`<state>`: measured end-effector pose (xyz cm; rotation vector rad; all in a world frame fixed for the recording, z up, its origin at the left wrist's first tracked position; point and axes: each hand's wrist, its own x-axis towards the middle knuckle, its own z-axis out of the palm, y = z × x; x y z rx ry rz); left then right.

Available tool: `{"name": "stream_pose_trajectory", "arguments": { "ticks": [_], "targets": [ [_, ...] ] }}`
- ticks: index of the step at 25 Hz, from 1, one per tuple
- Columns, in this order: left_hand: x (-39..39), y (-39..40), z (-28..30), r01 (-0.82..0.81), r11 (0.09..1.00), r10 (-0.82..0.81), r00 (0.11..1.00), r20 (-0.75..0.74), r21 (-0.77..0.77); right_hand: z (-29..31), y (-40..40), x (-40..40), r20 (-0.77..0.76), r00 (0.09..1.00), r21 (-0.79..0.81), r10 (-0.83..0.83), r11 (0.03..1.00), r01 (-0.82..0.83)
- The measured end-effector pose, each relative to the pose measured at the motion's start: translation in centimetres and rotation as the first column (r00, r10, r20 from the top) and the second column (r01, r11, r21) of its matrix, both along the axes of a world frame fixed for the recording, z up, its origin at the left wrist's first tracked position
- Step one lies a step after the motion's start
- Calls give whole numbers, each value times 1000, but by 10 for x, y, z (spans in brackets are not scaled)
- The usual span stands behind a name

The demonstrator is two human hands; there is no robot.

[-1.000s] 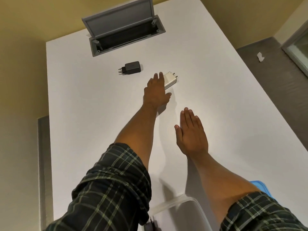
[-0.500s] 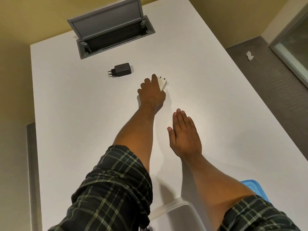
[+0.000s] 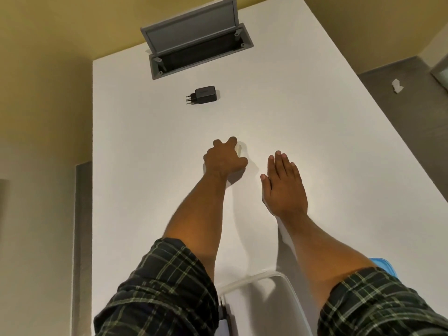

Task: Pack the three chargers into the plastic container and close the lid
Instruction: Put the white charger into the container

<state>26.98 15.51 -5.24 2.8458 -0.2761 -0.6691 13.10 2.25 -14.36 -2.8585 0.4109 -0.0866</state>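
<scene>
Fingers (image 3: 233, 141) of left hand (image 3: 224, 158) curling around white charger (image 3: 238, 149), mostly hiding it, right hand (image 3: 282, 183) lying flat, fingers together, on table (image 3: 150, 141), black charger (image 3: 204, 95) beyond, clear container (image 3: 261, 304) partly cut off.

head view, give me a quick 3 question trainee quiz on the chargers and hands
1. True or false: the black charger lies beside the open table socket box, untouched.
2. Which hand is closed over the white charger? A left hand B right hand
3. Fill in: the right hand lies ____ on the white table.

Key: 1 true; 2 A; 3 flat

The clear plastic container sits near the person, lid off.
</scene>
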Motion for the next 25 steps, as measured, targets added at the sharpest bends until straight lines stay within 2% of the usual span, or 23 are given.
{"name": "stream_pose_trajectory", "arguments": {
  "ticks": [4, 7, 12, 14, 19, 21, 23, 25],
  "targets": [
    [-42, 31, 13, -80, 995, 76, 994, -74, -59, 1, -1, -3, 0, 999, -26, 37, 999, -37],
    [-76, 53, 35, -50, 994, 38, 993, -115, -100, 11, 3, -7, -53, 998, -30, 26, 999, -28],
    [-114, 72, 67, 210, 977, -201, 965, -168, 37, 48, -1, 4, -335, 937, 24, 93, 996, -90],
    [-127, 72, 81, 212, 977, -205, 965, -164, 27, 70, -6, 6, -437, 894, 23, 100, 995, -100],
    [-164, 71, 107, 197, 979, -204, 943, -264, -52, 101, -16, -27, -532, 840, -9, 106, 991, -131],
    [-180, 70, 118, 190, 981, -195, 924, -329, -50, 110, -10, -44, -488, 862, -19, 137, 986, -168],
    [-196, 69, 125, 196, 979, -198, 894, -401, -47, 115, 0, -64, -372, 913, -39, 165, 980, -193],
    [-215, 67, 126, 193, 980, -191, 842, -504, -49, 115, 9, -83, -292, 947, -47, 137, 986, -157]
  ]
}}
